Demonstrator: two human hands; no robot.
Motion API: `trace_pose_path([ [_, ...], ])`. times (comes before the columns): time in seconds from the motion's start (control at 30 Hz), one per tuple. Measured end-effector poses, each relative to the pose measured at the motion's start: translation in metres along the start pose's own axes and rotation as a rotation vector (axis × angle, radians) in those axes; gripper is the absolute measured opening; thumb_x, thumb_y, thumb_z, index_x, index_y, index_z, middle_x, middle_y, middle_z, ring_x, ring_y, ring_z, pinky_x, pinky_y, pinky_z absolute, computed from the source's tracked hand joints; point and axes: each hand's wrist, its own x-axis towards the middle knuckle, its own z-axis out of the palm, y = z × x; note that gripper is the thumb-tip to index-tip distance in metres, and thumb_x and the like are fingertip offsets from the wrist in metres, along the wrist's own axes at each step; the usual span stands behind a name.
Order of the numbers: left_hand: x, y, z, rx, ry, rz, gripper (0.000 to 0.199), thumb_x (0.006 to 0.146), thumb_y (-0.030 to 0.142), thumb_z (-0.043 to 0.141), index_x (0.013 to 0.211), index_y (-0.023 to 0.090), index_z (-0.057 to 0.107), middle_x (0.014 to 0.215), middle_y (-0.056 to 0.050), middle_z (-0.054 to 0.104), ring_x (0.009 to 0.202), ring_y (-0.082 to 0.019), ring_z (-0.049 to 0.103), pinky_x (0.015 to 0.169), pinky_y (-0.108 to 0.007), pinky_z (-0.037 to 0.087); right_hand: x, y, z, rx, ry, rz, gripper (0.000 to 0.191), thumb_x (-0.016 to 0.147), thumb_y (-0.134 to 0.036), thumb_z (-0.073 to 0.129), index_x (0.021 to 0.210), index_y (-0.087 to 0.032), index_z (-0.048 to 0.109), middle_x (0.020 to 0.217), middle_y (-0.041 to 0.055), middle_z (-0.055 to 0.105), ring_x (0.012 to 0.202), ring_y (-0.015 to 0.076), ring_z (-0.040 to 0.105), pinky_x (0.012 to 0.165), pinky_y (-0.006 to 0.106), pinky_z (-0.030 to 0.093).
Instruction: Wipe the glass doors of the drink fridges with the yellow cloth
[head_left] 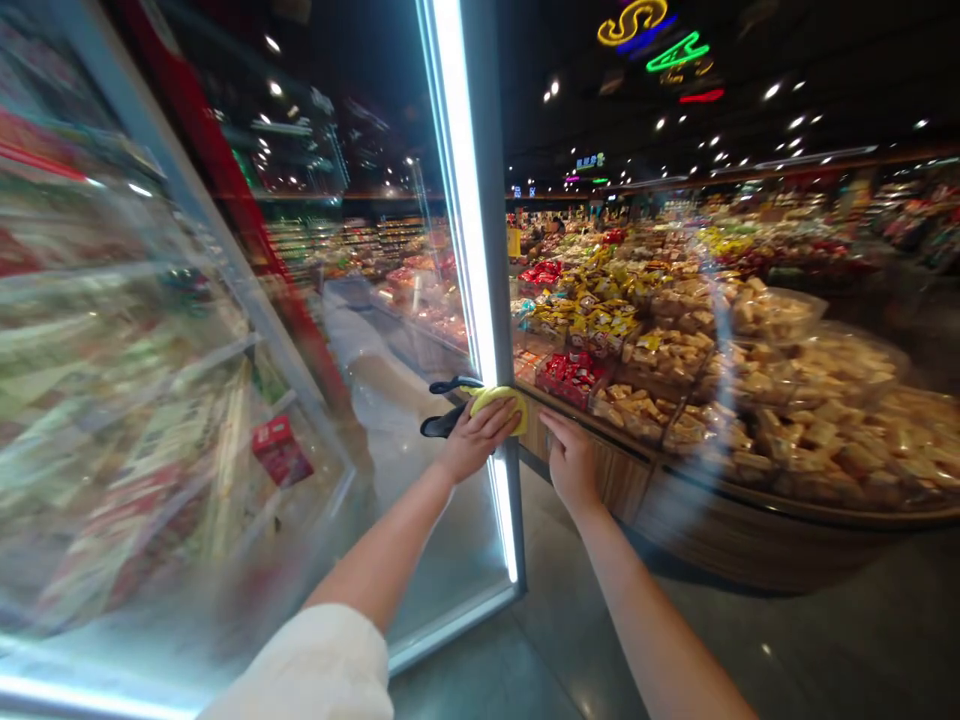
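Note:
A glass cooler door [442, 560] with a bright light strip [469, 200] along its edge stands swung out before me. My left hand [480, 432] presses a yellow cloth [516, 400] against the lit door frame, its fingers closed over it. Dark flaps [442, 425] stick out to the left of the cloth; whether they belong to it or are partly a reflection, I cannot tell. Just right of the frame is my right hand [574, 462], apart from the cloth, with the index finger stretched out and the other fingers partly hidden. It holds nothing that shows.
Blurred cooler shelves [135, 400] with packaged goods fill the left side, and a red box [281, 450] shows there. On the right, a wood-sided display counter [622, 480] bears heaps of wrapped snacks [817, 400]. Grey floor [555, 640] lies below.

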Motion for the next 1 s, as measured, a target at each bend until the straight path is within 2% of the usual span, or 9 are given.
trace_pose_path([
  [0.1,-0.003,0.006,-0.002,-0.137,-0.146,0.023,0.046,0.102,0.016,0.03,0.134,0.03,0.06,0.144,-0.002,0.059,0.139,-0.018,0.05,0.124,-0.049,0.025,-0.004,0.003,0.0,-0.013,0.002,0.02,0.055,0.079,-0.004,0.039,0.116,-0.023,0.075,0.118,0.0069,0.075,0.114,0.0201,0.067,0.108,0.042,0.049],
  [0.2,0.014,-0.002,-0.017,-0.18,-0.182,0.071,0.042,0.103,0.021,0.031,0.126,0.031,0.065,0.14,0.002,0.062,0.136,-0.013,0.052,0.125,-0.039,0.023,-0.006,0.003,-0.001,-0.001,-0.011,0.033,0.052,0.08,-0.005,0.04,0.114,-0.021,0.076,0.117,0.0082,0.075,0.113,0.0209,0.067,0.108,0.042,0.049],
  [0.3,0.034,-0.013,-0.027,-0.177,-0.113,0.004,0.043,0.104,0.022,0.029,0.134,0.028,0.058,0.152,-0.001,0.051,0.148,-0.018,0.035,0.126,-0.05,0.017,-0.006,0.001,-0.004,0.022,0.005,0.045,0.049,0.081,-0.006,0.041,0.112,-0.019,0.076,0.115,0.0097,0.075,0.111,0.0219,0.068,0.105,0.043,0.051],
  [0.4,0.034,-0.008,-0.016,-0.179,-0.072,-0.051,0.041,0.103,0.019,0.033,0.136,0.027,0.056,0.153,-0.003,0.05,0.15,-0.02,0.03,0.125,-0.056,0.017,-0.009,-0.001,-0.004,0.024,0.043,0.064,0.046,0.084,-0.008,0.041,0.111,-0.019,0.076,0.114,0.0104,0.076,0.108,0.0216,0.07,0.102,0.041,0.053],
  [0.57,-0.013,0.015,0.025,-0.197,-0.138,-0.003,0.038,0.101,0.017,0.039,0.128,0.029,0.063,0.14,-0.002,0.062,0.139,-0.017,0.049,0.126,-0.047,0.022,-0.038,-0.001,0.0,0.033,0.006,0.112,0.043,0.087,-0.01,0.043,0.111,-0.022,0.077,0.112,0.0094,0.076,0.107,0.0218,0.07,0.099,0.041,0.055],
  [0.7,-0.065,0.0,0.027,-0.201,-0.165,0.025,0.038,0.1,0.017,0.043,0.127,0.033,0.065,0.134,0.003,0.067,0.13,-0.013,0.058,0.125,-0.034,0.025,-0.071,0.004,0.011,0.03,-0.022,0.164,0.041,0.086,-0.012,0.045,0.107,-0.024,0.078,0.107,0.0089,0.077,0.101,0.0231,0.073,0.094,0.043,0.059],
  [0.83,-0.105,-0.016,0.016,-0.167,-0.126,-0.091,0.05,0.1,0.015,0.034,0.141,0.035,0.053,0.145,0.004,0.058,0.136,-0.017,0.052,0.125,-0.041,0.024,-0.103,-0.001,0.038,0.081,-0.011,0.233,0.039,0.085,-0.014,0.046,0.103,-0.023,0.079,0.102,0.0092,0.079,0.092,0.0231,0.075,0.086,0.04,0.062],
  [0.9,-0.112,-0.01,0.019,-0.154,-0.097,-0.162,0.053,0.1,0.018,0.034,0.15,0.034,0.043,0.152,0.001,0.05,0.142,-0.02,0.046,0.126,-0.045,0.023,-0.119,-0.008,0.057,0.136,0.018,0.282,0.036,0.085,-0.015,0.048,0.101,-0.022,0.079,0.099,0.0096,0.079,0.086,0.0231,0.076,0.08,0.037,0.064],
  [1.0,-0.111,0.008,0.032,-0.157,-0.063,-0.245,0.059,0.102,0.028,0.037,0.159,0.025,0.022,0.161,-0.008,0.035,0.149,-0.026,0.033,0.123,-0.053,0.027,-0.138,-0.016,0.089,0.249,0.088,0.355,0.034,0.086,-0.017,0.05,0.102,-0.021,0.079,0.098,0.0103,0.079,0.085,0.0236,0.077,0.073,0.034,0.065],
])
